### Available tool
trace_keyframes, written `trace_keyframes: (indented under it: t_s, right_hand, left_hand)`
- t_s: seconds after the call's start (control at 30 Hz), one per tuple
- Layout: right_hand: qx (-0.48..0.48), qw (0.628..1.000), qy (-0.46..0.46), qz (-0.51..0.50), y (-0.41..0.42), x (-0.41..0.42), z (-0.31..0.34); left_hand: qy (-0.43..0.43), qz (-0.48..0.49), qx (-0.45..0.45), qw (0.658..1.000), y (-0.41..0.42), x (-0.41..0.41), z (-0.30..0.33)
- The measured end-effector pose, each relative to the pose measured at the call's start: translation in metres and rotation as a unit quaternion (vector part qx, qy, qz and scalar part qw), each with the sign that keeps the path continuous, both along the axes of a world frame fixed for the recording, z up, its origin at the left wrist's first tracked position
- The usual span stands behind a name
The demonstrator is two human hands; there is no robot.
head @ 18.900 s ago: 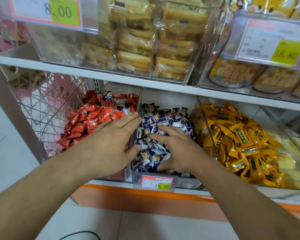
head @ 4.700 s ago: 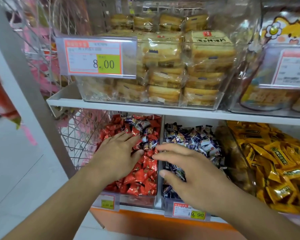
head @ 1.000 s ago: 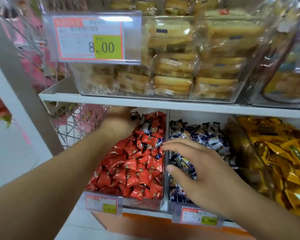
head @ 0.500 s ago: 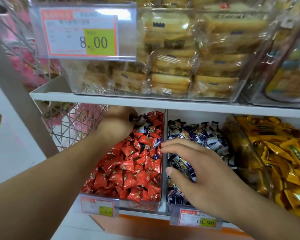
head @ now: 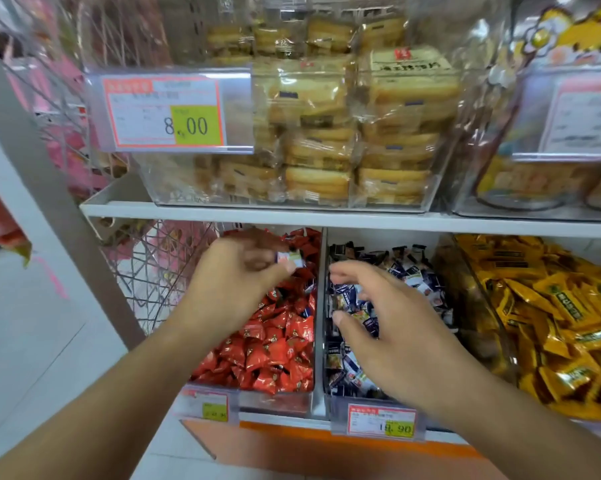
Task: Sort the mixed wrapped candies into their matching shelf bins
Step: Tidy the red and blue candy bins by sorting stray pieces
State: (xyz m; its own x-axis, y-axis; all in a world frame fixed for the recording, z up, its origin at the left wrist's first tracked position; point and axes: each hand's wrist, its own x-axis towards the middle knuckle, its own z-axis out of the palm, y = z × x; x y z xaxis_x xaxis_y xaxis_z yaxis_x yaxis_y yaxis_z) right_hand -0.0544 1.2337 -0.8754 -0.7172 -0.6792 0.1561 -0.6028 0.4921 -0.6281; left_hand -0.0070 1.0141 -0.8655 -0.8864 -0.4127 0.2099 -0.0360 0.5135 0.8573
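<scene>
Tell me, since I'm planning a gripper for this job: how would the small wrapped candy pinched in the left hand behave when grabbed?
The candy is probably light: the left hand lifts it with fingertips alone. Its glossy wrapper may be slippery and crinkle under pressure. It seems unlikely to roll, given its flat, pillow-like shape.

Red-wrapped candies [head: 274, 344] fill the left clear bin [head: 274, 403]. Dark blue-and-white candies [head: 406, 271] fill the adjacent bin [head: 326, 393]. One blue-and-white candy [head: 289, 259] is pinched above the red bin.
</scene>
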Motion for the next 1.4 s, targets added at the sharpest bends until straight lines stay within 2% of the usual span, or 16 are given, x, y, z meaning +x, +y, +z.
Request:
trace_keyframes:
  t_s: [0.07,0.17,0.27,0.4,0.53,0.63,0.77,0.83,0.93,1.0,1.13,1.23,1.33,1.4]
  right_hand:
    - [-0.028,0.999,0.000,-0.016,0.002,-0.001,0.003]
    - [-0.030,0.999,0.034,-0.013,0.007,0.001,0.007]
    - [-0.020,0.997,0.065,-0.030,0.014,0.003,0.010]
    - [0.057,0.994,0.048,-0.084,0.022,-0.004,0.014]
    - [0.089,0.992,0.015,-0.094,0.025,-0.008,0.013]
    - [0.089,0.993,0.008,-0.081,0.022,-0.010,0.007]
    - [0.093,0.994,0.011,-0.062,0.018,-0.015,0.001]
    - [0.096,0.994,0.012,-0.057,0.017,-0.016,-0.001]
    - [0.096,0.994,0.017,-0.053,0.017,-0.017,-0.003]
    - [0.092,0.994,0.023,-0.052,0.017,-0.017,-0.004]
    - [0.088,0.995,0.019,-0.049,0.020,-0.015,-0.003]
    - [0.077,0.996,0.012,-0.048,0.021,-0.013,-0.001]
    - [0.052,0.998,0.006,-0.046,0.020,-0.010,0.000]
    - [0.020,0.999,-0.015,-0.042,0.020,-0.007,0.003]
  left_hand:
    - [-0.015,-0.050,0.052,0.997,0.018,0.018,0.006]
    - [-0.032,-0.105,0.083,0.990,0.038,0.035,0.012]
    - [-0.041,-0.117,0.091,0.988,0.047,0.040,0.013]
    - [-0.032,-0.017,0.024,0.999,0.027,0.020,0.000]
    - [-0.062,0.086,-0.134,0.985,-0.005,-0.018,-0.013]
    - [-0.108,0.077,-0.227,0.965,-0.020,-0.042,-0.020]
    - [-0.178,0.031,-0.286,0.941,-0.032,-0.065,-0.029]
    - [-0.173,0.024,-0.305,0.936,-0.033,-0.066,-0.032]
    - [-0.105,0.038,-0.323,0.940,-0.032,-0.060,-0.035]
    - [-0.065,0.052,-0.296,0.952,-0.028,-0.054,-0.033]
    - [-0.035,0.098,-0.214,0.971,-0.021,-0.035,-0.023]
    - [-0.010,0.104,-0.068,0.992,-0.013,-0.014,-0.015]
    - [0.003,0.121,0.058,0.991,0.007,0.009,-0.003]
    - [0.009,0.087,0.124,0.988,0.023,0.022,0.005]
